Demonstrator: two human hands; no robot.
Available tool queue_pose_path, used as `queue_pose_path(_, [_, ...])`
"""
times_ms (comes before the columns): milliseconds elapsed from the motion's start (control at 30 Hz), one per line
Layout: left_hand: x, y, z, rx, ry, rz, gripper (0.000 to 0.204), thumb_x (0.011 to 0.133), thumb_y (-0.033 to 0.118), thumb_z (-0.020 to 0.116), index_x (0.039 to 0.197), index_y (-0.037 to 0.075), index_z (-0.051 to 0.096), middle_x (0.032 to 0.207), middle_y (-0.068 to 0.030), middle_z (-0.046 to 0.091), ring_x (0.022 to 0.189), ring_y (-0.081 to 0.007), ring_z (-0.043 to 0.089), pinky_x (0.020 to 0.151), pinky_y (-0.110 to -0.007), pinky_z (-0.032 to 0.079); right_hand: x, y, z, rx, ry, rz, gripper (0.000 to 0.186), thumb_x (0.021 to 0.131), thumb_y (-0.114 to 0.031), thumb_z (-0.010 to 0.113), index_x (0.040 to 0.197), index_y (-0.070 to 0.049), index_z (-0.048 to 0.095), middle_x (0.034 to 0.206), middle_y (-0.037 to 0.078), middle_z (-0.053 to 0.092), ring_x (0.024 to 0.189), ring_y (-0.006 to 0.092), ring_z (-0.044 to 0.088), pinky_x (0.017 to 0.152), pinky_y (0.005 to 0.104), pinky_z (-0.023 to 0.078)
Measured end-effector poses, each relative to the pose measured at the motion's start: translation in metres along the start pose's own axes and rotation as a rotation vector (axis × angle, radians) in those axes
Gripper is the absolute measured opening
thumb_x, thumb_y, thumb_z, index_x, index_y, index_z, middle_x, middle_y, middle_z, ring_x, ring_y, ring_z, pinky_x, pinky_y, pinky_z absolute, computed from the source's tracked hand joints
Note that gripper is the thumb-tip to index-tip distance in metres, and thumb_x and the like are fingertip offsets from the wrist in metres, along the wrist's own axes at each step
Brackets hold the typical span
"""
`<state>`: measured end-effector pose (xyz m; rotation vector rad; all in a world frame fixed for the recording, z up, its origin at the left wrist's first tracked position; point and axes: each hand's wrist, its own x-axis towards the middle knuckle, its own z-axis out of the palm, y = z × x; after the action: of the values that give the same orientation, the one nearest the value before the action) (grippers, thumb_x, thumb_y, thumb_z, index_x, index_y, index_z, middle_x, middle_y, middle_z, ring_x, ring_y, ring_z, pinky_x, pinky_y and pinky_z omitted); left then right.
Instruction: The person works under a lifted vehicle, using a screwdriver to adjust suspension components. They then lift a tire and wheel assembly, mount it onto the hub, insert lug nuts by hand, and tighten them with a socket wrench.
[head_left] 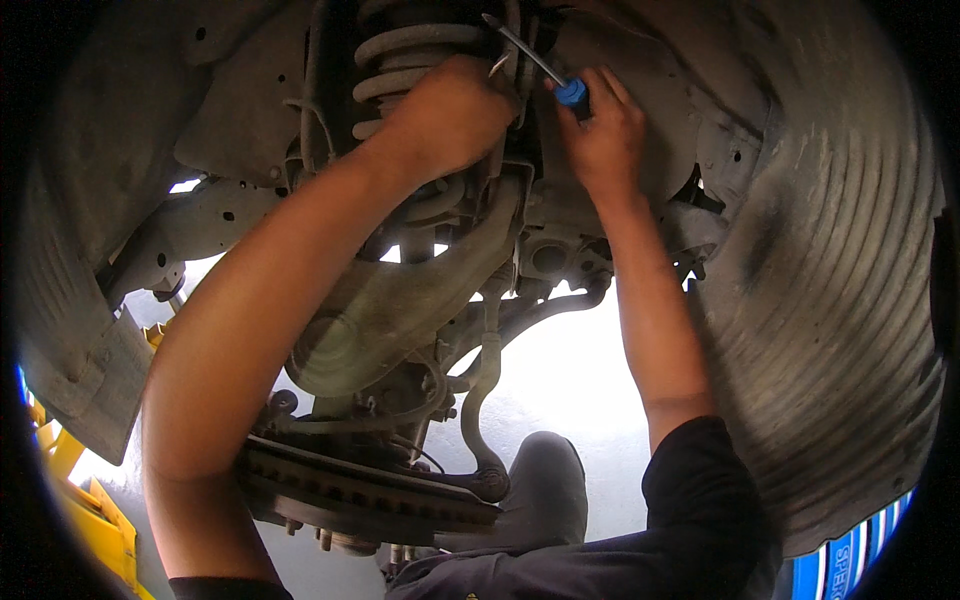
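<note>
My right hand (608, 130) is closed round the blue handle of a screwdriver (537, 60). Its metal shank slants up and to the left, toward the upper end of the coil spring (420, 40). Beside the spring, my left hand (462, 112) is closed, its back toward me. A short shiny tip (499, 65) shows just past its knuckles, but the fingers hide what it belongs to. Thin upright lines or brackets pass between the two hands.
Below my arms are a suspension arm (410, 300), a curved link (483, 390) and a brake disc (360, 492) with studs. A ribbed wheel-arch liner (830, 300) curves round the right side. Yellow metal equipment (95, 510) stands at lower left.
</note>
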<state>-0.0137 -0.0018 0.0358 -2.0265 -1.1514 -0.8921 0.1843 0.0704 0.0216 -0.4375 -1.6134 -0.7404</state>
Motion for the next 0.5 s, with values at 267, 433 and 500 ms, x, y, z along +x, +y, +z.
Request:
queue_pose_path(267, [-0.003,-0.002,-0.002,-0.109,0.013,0.018,0.023,0.092,0.015,0.055,0.1,0.002,0.073,0.099,-0.0246,0.067,0.095,-0.0369,0.069,0.088,-0.043,0.057,0.008,-0.003,-0.002,0.097,-0.015,0.195,0.03,0.086,-0.019,0.077,0.104,0.001,0.065,0.093,0.022,0.067,0.09,0.0414,0.067,0.072,0.0469,0.053])
queue_pose_path(433, [0.0,0.003,-0.008,-0.23,-0.08,-0.179,0.03,0.095,0.021,0.052,0.102,0.0,0.072,0.1,-0.0251,0.067,0.097,-0.0386,0.068,0.091,-0.046,0.055,0.003,0.001,0.006,0.016,-0.03,0.063,0.036,0.083,-0.018,0.078,0.112,-0.003,0.062,0.108,0.023,0.066,0.094,0.0435,0.066,0.076,0.0506,0.053])
queue_pose_path(500, [0.001,0.005,-0.009,-0.235,-0.13,-0.183,0.03,0.095,0.022,0.052,0.103,0.001,0.072,0.105,-0.0265,0.065,0.1,-0.0396,0.067,0.093,-0.047,0.054,0.0,0.003,0.01,-0.019,-0.017,0.062,0.04,0.083,-0.017,0.077,0.116,-0.005,0.06,0.116,0.025,0.063,0.098,0.0449,0.066,0.08,0.0514,0.054])
